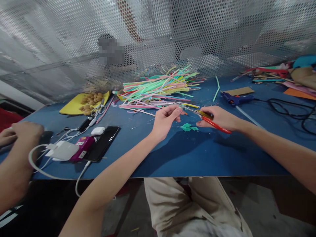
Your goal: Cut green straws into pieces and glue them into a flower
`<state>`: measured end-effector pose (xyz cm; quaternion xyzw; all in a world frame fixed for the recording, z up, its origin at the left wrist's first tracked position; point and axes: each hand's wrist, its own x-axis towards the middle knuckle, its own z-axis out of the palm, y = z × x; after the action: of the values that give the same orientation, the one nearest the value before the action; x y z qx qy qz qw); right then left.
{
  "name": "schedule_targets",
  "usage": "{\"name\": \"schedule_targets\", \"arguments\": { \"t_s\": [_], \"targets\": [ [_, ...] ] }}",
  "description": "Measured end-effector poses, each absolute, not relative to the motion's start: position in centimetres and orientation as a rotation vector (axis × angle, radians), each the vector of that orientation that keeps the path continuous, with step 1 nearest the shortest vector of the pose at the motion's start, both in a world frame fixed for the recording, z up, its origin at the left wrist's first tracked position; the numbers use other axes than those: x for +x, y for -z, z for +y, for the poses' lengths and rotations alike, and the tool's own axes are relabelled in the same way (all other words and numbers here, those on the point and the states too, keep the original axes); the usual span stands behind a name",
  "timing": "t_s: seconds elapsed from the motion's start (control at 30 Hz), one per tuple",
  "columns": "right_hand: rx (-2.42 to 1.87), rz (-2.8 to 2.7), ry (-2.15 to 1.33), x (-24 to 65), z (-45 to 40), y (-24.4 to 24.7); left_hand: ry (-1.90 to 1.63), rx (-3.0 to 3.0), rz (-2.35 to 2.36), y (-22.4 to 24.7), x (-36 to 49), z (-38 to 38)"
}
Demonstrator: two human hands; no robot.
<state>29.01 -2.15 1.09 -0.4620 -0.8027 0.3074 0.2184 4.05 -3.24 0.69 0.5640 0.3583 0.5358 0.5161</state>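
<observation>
My right hand is closed round the scissors, which have a red handle. Their metal blades point left, toward the fingertips of my left hand. That hand is pinched, thumb against fingers; a small bit of green shows beside the fingertips, but what they hold is too small to make out. Just below the blades, a little heap of short green pieces lies on the blue table. Beyond my hands spreads a large pile of thin coloured sticks, which look like pipe cleaners.
A blue glue gun lies right, with a black cord. On the left are a phone, a purple power adapter, white cables and a yellow sheet bearing brown lumps. Another person's hand rests far left. Perforated metal mesh stands behind.
</observation>
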Motion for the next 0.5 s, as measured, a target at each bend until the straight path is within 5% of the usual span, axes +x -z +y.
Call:
{"name": "schedule_targets", "arguments": {
  "t_s": [0.5],
  "targets": [
    [-1.261, -2.250, -0.880, 28.60, -2.79, -1.24, -1.259, 1.401, 0.911, -0.97, 4.01, -3.61]
  ]
}}
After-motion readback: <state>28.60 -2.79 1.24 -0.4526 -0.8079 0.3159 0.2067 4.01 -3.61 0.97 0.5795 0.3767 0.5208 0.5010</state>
